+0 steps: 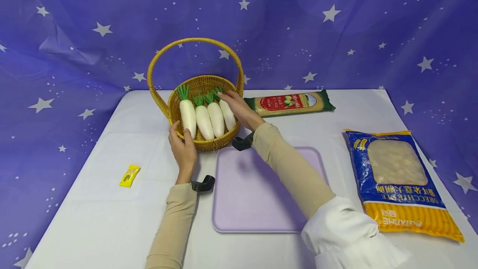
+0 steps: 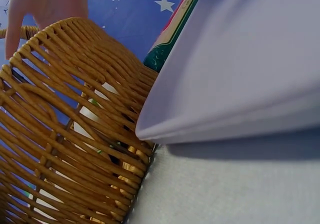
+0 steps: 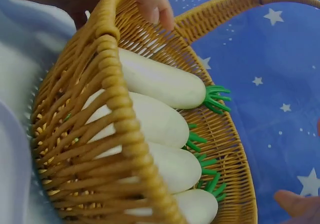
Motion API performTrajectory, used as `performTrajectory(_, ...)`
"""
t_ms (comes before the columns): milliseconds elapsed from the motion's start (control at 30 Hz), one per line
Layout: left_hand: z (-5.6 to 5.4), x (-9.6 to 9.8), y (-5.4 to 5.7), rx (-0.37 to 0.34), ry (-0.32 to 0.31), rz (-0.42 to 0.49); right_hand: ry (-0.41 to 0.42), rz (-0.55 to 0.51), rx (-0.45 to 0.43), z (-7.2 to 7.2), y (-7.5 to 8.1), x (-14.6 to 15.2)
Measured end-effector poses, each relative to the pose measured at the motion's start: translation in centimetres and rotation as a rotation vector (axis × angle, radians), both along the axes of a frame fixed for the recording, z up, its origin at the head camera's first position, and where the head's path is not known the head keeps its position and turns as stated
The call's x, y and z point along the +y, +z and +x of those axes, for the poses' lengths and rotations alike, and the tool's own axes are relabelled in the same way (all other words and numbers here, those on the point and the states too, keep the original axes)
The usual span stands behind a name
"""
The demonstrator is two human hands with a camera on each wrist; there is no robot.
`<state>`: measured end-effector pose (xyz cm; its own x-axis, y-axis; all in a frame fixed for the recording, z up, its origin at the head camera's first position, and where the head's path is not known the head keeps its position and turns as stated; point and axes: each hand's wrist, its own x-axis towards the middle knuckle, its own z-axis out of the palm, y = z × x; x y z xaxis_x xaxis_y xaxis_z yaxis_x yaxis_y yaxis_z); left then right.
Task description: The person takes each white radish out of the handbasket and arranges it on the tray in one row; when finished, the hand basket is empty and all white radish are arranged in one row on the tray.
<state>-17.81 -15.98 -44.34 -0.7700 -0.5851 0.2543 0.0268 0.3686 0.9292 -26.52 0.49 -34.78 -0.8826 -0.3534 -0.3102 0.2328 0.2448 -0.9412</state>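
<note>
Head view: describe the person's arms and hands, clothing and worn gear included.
The left hand and right hand wear no gloves. Close-fitting beige fabric sleeves cover both forearms, creased near the wrists. A loose, gathered white fabric sleeve shows higher on the right arm. Each wrist carries a curved black piece dotted with small holes.

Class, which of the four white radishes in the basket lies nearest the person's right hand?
The rightmost radish in the head view: the right hand partly covers it, while the other three radishes lie farther left.
</note>
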Motion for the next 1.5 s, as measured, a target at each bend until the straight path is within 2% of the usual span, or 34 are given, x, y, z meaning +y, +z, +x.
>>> performTrajectory(167, 0.0, -0.1, 0.2, -0.001, -0.001, -0.001, -0.051, 0.041, 0.005, -0.5, 0.2, -1.3)
performTrajectory(400, 0.2, -0.1, 0.1, -0.007, 0.000, -0.003, -0.116, 0.112, -0.111, -0.4, -0.6, -2.6)
performTrajectory(500, 0.3, 0.0, 0.1, -0.010, -0.004, -0.004, -0.180, 0.115, -0.119, -0.2, -0.9, -3.0)
performTrajectory(600, 0.2, 0.0, 0.2, -0.010, -0.003, -0.006, -0.201, 0.128, -0.118, -0.2, -0.9, -3.1)
performTrajectory(733, 0.2, -0.1, 0.1, -0.012, 0.011, -0.010, -0.171, 0.148, -0.120, -0.3, -0.9, -2.9)
performTrajectory(833, 0.3, 0.0, 0.1, -0.014, 0.010, -0.013, -0.128, 0.204, -0.114, -0.4, -1.0, -2.8)
performTrajectory(967, 0.3, 0.1, 0.0, -0.023, 0.007, -0.022, -0.074, 0.361, -0.060, -0.5, -1.3, -3.0)
performTrajectory(1100, 0.3, 0.2, 0.0, -0.028, 0.002, -0.024, -0.071, 0.477, -0.030, -0.9, -1.7, -3.3)
performTrajectory(1267, 0.4, 0.2, 0.0, -0.035, 0.002, -0.032, -0.103, 0.485, -0.064, -1.3, -1.9, -3.4)
performTrajectory(1367, 0.4, 0.1, 0.0, -0.037, 0.010, -0.038, -0.087, 0.487, -0.047, -1.1, -1.7, -3.3)
performTrajectory(1500, 0.4, 0.1, 0.0, -0.043, 0.013, -0.043, -0.080, 0.402, -0.052, -0.7, -1.2, -3.0)
